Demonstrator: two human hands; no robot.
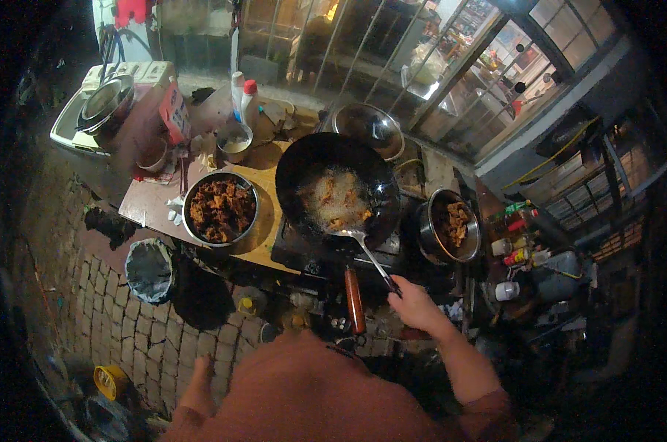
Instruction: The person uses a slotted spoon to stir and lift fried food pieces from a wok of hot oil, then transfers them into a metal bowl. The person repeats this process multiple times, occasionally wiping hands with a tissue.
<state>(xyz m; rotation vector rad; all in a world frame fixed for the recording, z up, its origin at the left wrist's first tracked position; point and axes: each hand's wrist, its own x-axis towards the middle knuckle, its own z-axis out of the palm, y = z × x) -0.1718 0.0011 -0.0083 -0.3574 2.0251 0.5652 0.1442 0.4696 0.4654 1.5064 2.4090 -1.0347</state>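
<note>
My right hand [413, 304] grips the dark handle of a metal spatula [373, 256], whose blade reaches the near rim of a black wok [295, 160]. Bubbling oil [333, 190] fills the bottom of the wok, with several browned pieces of food [349, 217] in it. The wok's wooden handle [354, 301] points towards me. Beneath it is a dark stove [311, 257]. Low at my left side, my left hand [202, 366] hangs apart from the table, its fingers not clear to see.
Fried pieces heap a steel bowl [188, 229] left of the wok; fewer lie in a steel pot [430, 251] at right. A glass lid [366, 119] rests behind. A lined bin [148, 271] stands on the paving. Bottles [524, 218] crowd the right side.
</note>
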